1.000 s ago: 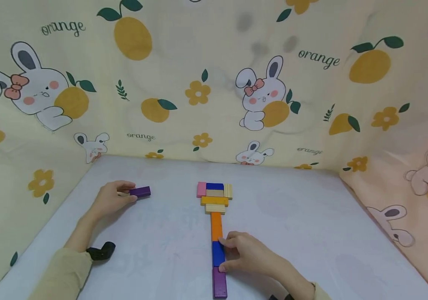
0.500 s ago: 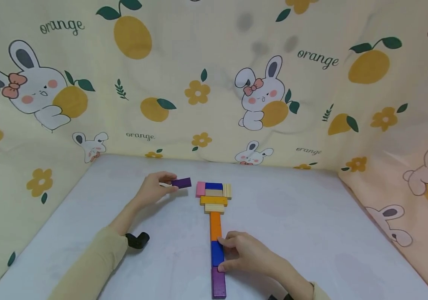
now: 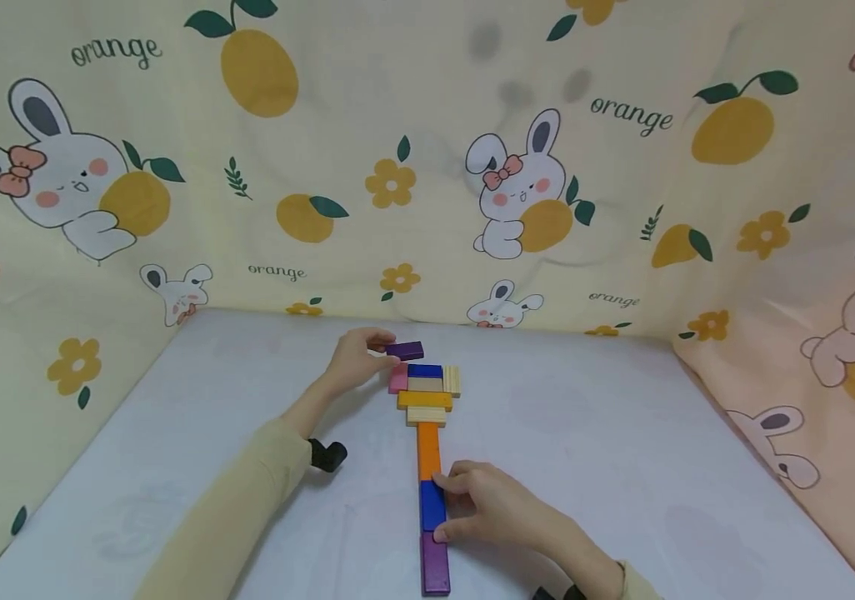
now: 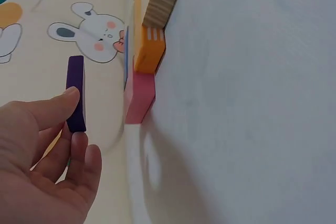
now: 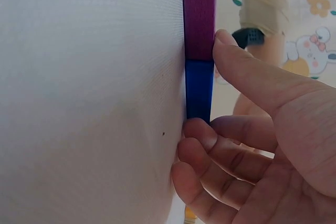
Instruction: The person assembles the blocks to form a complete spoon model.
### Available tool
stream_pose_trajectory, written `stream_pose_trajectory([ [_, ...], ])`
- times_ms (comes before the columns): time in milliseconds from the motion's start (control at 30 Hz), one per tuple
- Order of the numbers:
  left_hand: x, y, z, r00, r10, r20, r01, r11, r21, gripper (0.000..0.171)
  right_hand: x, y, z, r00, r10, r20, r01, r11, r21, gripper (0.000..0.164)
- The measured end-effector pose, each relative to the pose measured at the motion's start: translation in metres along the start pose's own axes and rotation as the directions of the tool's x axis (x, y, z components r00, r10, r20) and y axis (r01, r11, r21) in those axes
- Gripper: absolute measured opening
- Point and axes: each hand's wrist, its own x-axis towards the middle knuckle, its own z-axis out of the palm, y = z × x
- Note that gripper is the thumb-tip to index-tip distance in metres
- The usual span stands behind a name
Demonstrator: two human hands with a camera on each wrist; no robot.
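My left hand [image 3: 357,360] pinches a purple block [image 3: 405,351] between thumb and fingers. It holds the block in the air just behind the top of a flat row of blocks. In the left wrist view the purple block [image 4: 76,93] stands apart from the pink block [image 4: 140,98]. My right hand [image 3: 491,504] rests at the row's right side. Its fingertips touch near the seam of the orange block [image 3: 428,450] and blue block [image 3: 432,505]; the thumb touches near the seam with the lower purple block [image 3: 435,565].
The row's top has a pink block [image 3: 398,379], a small blue block [image 3: 425,371] and several plain wooden and yellow blocks [image 3: 424,401]. A white table surface [image 3: 607,442] surrounds it. A patterned cloth [image 3: 427,167] hangs behind and at the sides.
My left hand has carried the purple block rightward and away from me, from the left of the table to behind the pink block. The right hand stays in place on the row.
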Motion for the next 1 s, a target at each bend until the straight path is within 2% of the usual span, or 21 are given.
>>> stream_pose_trajectory([
  [200, 0.015, 0.001, 0.017, 1.0, -0.023, 0.017, 0.022, 0.999, 0.033, 0.033, 0.0, 0.0, 0.001, 1.0, 0.019, 0.007, -0.019, 1.0, -0.006, 0.074],
  [400, 0.024, 0.004, 0.025, 0.998, -0.06, 0.021, 0.058, 0.996, 0.07, 0.03, 0.0, -0.001, 0.0, 1.0, 0.025, 0.01, -0.025, 1.0, -0.009, 0.073],
  [533, 0.025, 0.005, 0.028, 0.996, -0.076, 0.035, 0.072, 0.992, 0.1, 0.031, 0.0, -0.003, 0.0, 1.0, 0.009, 0.01, -0.009, 1.0, 0.004, 0.072],
  [733, 0.025, 0.003, 0.031, 0.995, -0.094, 0.032, 0.09, 0.992, 0.091, 0.032, 0.002, -0.004, 0.0, 1.0, 0.015, 0.015, -0.015, 1.0, 0.014, 0.071],
  [1000, 0.028, -0.004, 0.042, 0.997, -0.072, -0.002, 0.071, 0.988, 0.135, 0.027, 0.001, -0.004, 0.0, 1.0, 0.028, 0.011, -0.028, 1.0, 0.007, 0.072],
])
